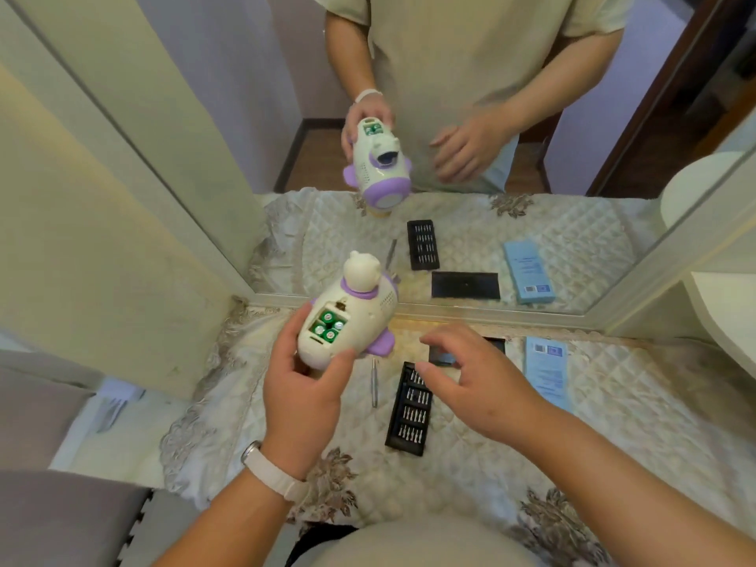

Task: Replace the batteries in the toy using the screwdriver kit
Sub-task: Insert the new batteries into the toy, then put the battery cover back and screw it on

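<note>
Left hand (300,396) grips toy (347,321), batteries (328,327) exposed; right hand (478,382) spread, empty. I should hold them facing up and lift one at a time.

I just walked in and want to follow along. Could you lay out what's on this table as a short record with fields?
left hand: grips the toy, lifted off the table
toy: compartment open, four green batteries inside
right hand: open, holds nothing, hovers above the bit tray
screwdriver: lies on the cloth, between toy and bit tray
blue box: on the cloth, far right
</note>
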A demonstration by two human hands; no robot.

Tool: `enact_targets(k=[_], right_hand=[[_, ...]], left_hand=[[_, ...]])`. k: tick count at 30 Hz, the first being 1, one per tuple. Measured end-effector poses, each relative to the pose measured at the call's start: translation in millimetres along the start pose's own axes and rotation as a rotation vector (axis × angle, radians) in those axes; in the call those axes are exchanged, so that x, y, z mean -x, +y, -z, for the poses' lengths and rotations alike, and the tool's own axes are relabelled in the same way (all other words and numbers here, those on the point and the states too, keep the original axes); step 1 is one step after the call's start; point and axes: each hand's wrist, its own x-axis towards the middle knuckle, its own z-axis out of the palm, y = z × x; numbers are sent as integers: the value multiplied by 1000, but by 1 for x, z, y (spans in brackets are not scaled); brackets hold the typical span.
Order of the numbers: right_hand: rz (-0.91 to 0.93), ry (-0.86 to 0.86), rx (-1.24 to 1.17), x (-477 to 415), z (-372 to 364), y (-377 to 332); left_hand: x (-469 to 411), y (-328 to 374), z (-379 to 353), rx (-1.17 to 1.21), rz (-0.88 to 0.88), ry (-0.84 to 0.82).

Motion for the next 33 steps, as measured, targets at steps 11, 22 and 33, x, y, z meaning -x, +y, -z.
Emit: enact_targets(k=[11, 22, 33], right_hand=[[-306, -171, 341, -84, -128, 42], [-589, -137, 385, -157, -168, 42], [-706, 117, -51, -132, -159, -3]], left_hand=[[-54, -61, 94, -113, 104, -58], [-117, -95, 139, -114, 116, -174], [-151, -100, 139, 19, 63, -292]])
